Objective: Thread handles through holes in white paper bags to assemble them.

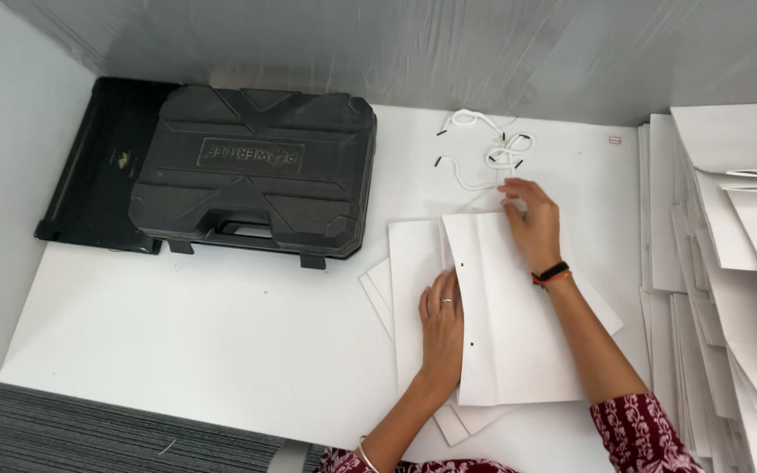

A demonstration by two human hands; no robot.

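1. Nearest the lens: maroon patterned sleeve (650, 434) on the right forearm, thin bangle on the left wrist, both reaching up from the bottom edge.
2. Left hand (442, 328): laid flat, fingers spread and released, gripping nothing; palm resting on the lower white sheets (413, 254), fingertips touching the left edge of the top sheet; silver ring on one finger.
3. Top sheet: folded white paper piece with small punched holes (510, 324), lying creased and lengthwise on the white counter (177, 324), between the two hands, over the other sheets.
4. Right hand (529, 219): fingers bent down at the far edge of that paper piece; cannot tell whether pinching the edge or only pressing on it. Black and orange wristband (552, 274) on the wrist.
5. Just beyond the right fingertips: loose white cords with black tips (484, 153), tangled, apart from the paper.
6. Step in hand, by the look of it: steadying and flattening the punched piece, one hand low on the side, the other at the top.
7. Handling judged from this: thin paper, easily skewed, so steady pressure from the left palm needed while the right fingers work; cords limp and knotted, calling for a fine fingertip pinch.
8. Far left: black moulded plastic tool case (256, 175), closed, on a flat black tray (89, 175).
9. Right edge: tall leaning stacks of white folded paper (729, 263).
10. Bottom left: grey ribbed carpet (63, 429).
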